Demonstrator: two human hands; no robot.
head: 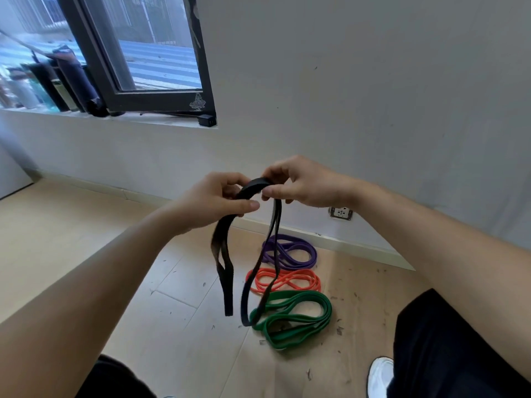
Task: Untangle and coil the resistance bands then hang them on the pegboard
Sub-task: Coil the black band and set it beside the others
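Observation:
A black resistance band (224, 254) hangs in loops from both hands at chest height. My left hand (218, 199) pinches one part of it between thumb and fingers. My right hand (298, 182) grips the band's top fold just to the right, the two hands almost touching. Below, on the floor, lie three coiled bands in a row: a purple band (298, 251) nearest the wall, an orange band (296, 280) in the middle, and a green band (298, 314) closest to me. No pegboard is in view.
A white wall with a power socket (341, 213) stands ahead. A dark-framed window (161, 96) with a sill of bottles is at the upper left. The tiled floor carries scattered debris. My dark trouser leg (448, 340) and white shoe (380, 374) are at the lower right.

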